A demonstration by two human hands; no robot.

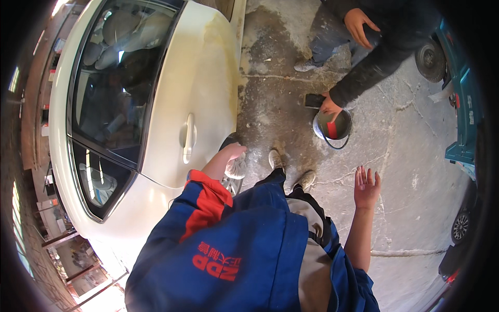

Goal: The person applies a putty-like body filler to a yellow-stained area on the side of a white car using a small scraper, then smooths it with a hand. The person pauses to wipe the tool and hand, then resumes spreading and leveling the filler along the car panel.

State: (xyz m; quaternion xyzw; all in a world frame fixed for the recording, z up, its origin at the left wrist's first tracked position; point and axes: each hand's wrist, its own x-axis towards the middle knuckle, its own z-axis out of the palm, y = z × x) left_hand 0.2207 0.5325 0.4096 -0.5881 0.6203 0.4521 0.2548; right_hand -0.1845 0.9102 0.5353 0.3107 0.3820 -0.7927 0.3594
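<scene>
My left hand (236,150) is closed on a crumpled white cloth (236,167), low beside the rear wheel of the cream car (208,78). My right hand (367,188) is held out over the floor with its fingers apart and nothing in it. Ahead of that hand stands a bucket (346,122) with a dark handle hanging over its near side. Another person's hand (329,106) reaches to its rim, next to a dark block-like object (314,101). Something red (331,130) shows inside the bucket.
The co-worker's other hand (358,26) hangs open at the top right. A car door handle (188,138) juts out on my left. A teal vehicle (465,104) and a dark car's wheel (461,226) stand at the right. The concrete floor (410,197) is cracked and partly wet.
</scene>
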